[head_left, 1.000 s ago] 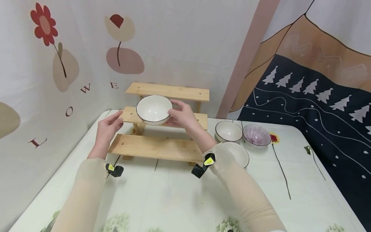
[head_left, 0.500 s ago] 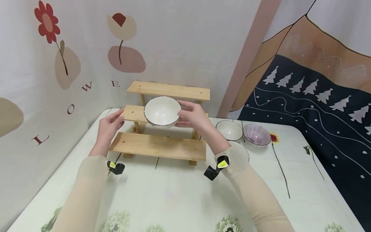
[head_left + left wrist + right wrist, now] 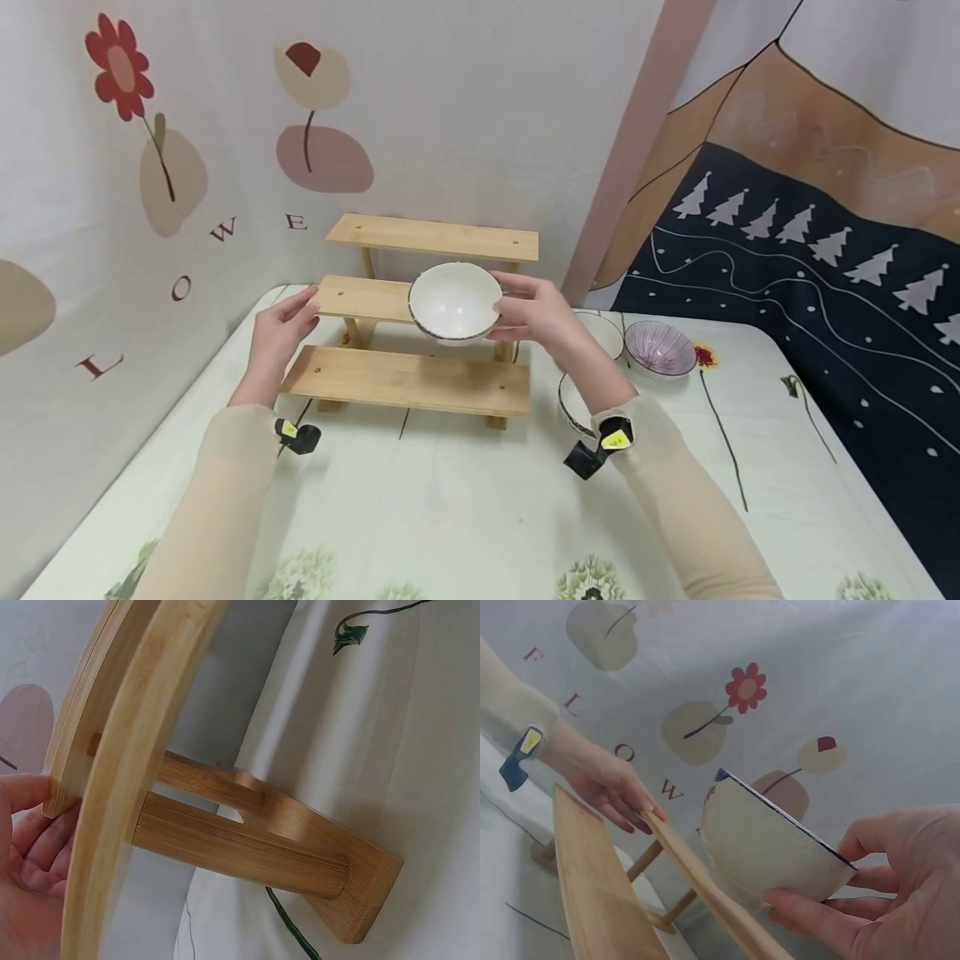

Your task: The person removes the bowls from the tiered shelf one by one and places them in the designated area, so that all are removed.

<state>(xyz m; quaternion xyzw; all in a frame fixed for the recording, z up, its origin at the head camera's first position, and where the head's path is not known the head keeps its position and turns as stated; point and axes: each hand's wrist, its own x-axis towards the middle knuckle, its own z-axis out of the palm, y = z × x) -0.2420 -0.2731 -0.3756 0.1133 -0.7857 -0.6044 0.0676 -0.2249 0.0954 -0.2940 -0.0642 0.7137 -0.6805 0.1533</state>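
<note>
My left hand pinches the left end of the middle board of a three-tier wooden display stand. In the left wrist view its thumb and curled fingers lie around the board's end. A white bowl with a dark rim is held at its right side by my right hand. The right wrist view shows the bowl tilted, its base close to a board's edge, with thumb and fingers on its rim and underside.
Right of the stand, two more white bowls are partly hidden behind my right forearm. Beside them stands a purple striped bowl. A flower-printed cloth covers the table, and printed curtains hang close behind the stand.
My right hand has carried the white bowl rightward along the middle board, and my forearm now covers more of the bowls behind it. The left hand has stayed on the board's end.
</note>
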